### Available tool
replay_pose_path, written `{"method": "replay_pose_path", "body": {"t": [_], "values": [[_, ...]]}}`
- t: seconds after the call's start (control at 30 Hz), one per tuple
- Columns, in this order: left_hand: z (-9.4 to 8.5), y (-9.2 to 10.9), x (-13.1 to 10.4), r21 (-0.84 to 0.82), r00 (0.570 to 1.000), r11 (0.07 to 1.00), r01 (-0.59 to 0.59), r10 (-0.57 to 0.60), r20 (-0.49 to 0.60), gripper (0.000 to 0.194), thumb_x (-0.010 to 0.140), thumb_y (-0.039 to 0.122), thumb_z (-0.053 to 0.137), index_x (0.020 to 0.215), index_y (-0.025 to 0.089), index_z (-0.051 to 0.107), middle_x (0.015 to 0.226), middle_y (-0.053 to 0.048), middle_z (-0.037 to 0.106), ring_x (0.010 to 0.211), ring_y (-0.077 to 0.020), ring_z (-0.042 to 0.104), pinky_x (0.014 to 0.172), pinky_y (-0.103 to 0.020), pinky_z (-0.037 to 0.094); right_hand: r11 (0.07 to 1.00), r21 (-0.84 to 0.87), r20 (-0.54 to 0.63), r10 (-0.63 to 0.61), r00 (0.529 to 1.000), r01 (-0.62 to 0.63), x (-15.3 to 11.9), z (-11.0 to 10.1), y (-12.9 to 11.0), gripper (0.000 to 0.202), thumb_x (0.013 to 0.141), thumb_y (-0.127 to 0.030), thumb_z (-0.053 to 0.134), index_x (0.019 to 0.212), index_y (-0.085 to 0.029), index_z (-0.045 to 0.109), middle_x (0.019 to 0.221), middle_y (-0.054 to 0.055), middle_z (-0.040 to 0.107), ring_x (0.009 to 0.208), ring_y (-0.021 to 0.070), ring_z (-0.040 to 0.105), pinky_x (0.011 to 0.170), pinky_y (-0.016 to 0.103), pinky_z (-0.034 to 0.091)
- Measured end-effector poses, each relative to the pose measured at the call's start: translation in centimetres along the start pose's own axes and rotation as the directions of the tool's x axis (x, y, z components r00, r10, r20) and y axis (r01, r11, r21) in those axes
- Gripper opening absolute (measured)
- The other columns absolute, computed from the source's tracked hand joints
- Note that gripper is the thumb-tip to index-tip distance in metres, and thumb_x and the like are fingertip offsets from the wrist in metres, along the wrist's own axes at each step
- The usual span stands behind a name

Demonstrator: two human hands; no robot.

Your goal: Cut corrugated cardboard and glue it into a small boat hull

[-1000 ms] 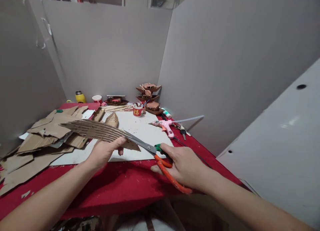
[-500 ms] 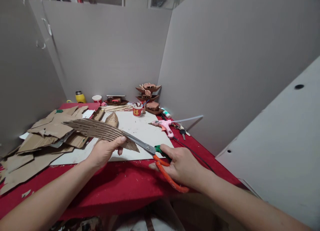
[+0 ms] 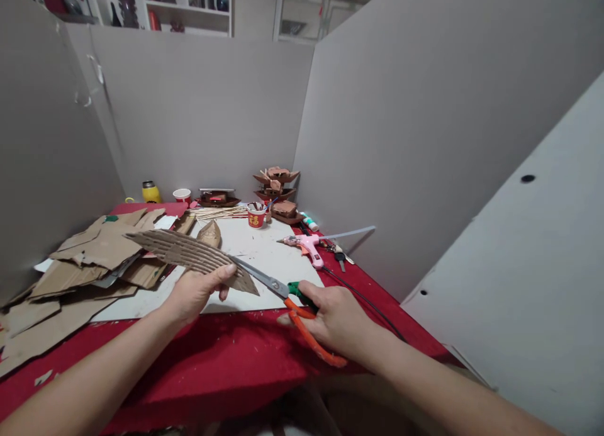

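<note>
My left hand [image 3: 202, 290] pinches a long, pointed piece of corrugated cardboard [image 3: 177, 250] near its right end, thumb on top. The ridges of the cardboard face up toward me. In my right hand [image 3: 337, 316] is a pair of scissors [image 3: 276, 285] with one orange and one green handle, fingers wrapped round the grips. Their grey blades reach left to the upper edge of the cardboard, just beyond my left thumb. Whether the blade tips touch the cardboard is hard to tell. A small cardboard boat hull [image 3: 210, 233] lies on the white board [image 3: 240, 238] behind the piece.
Stacked cardboard scraps [image 3: 89, 260] cover the left of the red cloth [image 3: 212, 367]. A pink glue gun [image 3: 309, 248] with a cord lies right, near keys [image 3: 340, 257]. Behind stand a red paper cup [image 3: 256, 217], thin sticks [image 3: 219, 213], finished boats [image 3: 278, 190] and a yellow bottle [image 3: 151, 192]. Grey partitions enclose the table.
The view has tilted up a little, showing more of the shelf behind. Both hands still hold the cardboard and the scissors in nearly the same pose.
</note>
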State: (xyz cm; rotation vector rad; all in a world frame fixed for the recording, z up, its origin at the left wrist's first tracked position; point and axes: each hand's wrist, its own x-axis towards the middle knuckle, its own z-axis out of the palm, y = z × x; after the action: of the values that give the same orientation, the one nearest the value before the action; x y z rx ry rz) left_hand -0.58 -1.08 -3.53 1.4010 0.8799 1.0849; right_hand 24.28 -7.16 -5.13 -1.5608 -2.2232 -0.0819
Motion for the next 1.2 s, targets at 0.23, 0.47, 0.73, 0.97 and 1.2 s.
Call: {"method": "replay_pose_path", "body": {"t": [0.23, 0.47, 0.73, 0.97, 1.2], "values": [[0.5, -0.1, -1.0, 0.119, 0.990, 0.992, 0.041, -0.056, 0.126, 0.041, 0.077, 0.042, 0.068, 0.045, 0.017, 0.058, 0.051, 0.000, 0.056, 0.054, -0.0136, 0.051, 0.058, -0.026, 0.040, 0.999, -0.045, 0.030, 0.011, 0.999, -0.010, 0.2, -0.1, -0.5, 0.038, 0.079, -0.059, 0.056, 0.073, -0.022, 0.054, 0.055, 0.002, 0.059, 0.049, 0.0174, 0.053, 0.049, 0.026, 0.024], [0.6, -0.1, -0.6, -0.167, 0.995, 0.984, 0.069, -0.055, 0.088, 0.028, 0.069, 0.038, 0.076, 0.060, 0.013, 0.067, 0.056, -0.001, 0.061, 0.047, -0.0105, 0.047, 0.045, -0.023, 0.038, 0.972, 0.198, 0.042, 0.117, 0.992, -0.123, 0.4, 0.2, -0.1, 0.043, 0.079, -0.060, 0.056, 0.063, -0.022, 0.044, 0.053, -0.003, 0.050, 0.048, 0.0123, 0.040, 0.047, 0.023, 0.027], [-1.2, 2.4, 0.2, -0.391, 0.996, 0.916, -0.092, 0.077, -0.052, 0.036, 0.075, 0.029, 0.073, 0.108, 0.018, 0.066, 0.079, -0.001, 0.068, 0.050, -0.0085, 0.056, 0.048, -0.021, 0.047, 0.998, 0.009, 0.141, 0.057, 0.988, -0.059, 0.7, -0.9, -1.4, 0.029, 0.084, -0.047, 0.054, 0.074, -0.020, 0.060, 0.068, 0.006, 0.068, 0.060, 0.0201, 0.060, 0.052, 0.026, 0.029], [-0.8, 2.8, -0.1, -0.391, 0.973, 0.899, -0.200, 0.134, -0.191, 0.038, 0.070, 0.030, 0.077, 0.102, 0.014, 0.062, 0.068, 0.001, 0.064, 0.047, -0.0099, 0.056, 0.044, -0.021, 0.045, 0.988, 0.015, 0.124, -0.152, 0.981, 0.151, 2.8, 0.9, -3.7, 0.022, 0.082, -0.039, 0.056, 0.077, -0.020, 0.065, 0.072, 0.007, 0.071, 0.065, 0.0229, 0.066, 0.056, 0.028, 0.035], [1.0, 3.0, 0.4, -0.394, 0.973, 0.894, -0.215, 0.161, -0.165, 0.032, 0.079, 0.038, 0.067, 0.101, 0.017, 0.058, 0.070, 0.000, 0.064, 0.045, -0.0098, 0.054, 0.043, -0.022, 0.043, 0.661, 0.728, -0.073, -0.186, 0.980, 0.180, 6.5, 0.2, -5.0, 0.028, 0.081, -0.036, 0.063, 0.102, -0.017, 0.065, 0.094, 0.008, 0.068, 0.085, 0.0211, 0.062, 0.075, 0.031, 0.047]]}}
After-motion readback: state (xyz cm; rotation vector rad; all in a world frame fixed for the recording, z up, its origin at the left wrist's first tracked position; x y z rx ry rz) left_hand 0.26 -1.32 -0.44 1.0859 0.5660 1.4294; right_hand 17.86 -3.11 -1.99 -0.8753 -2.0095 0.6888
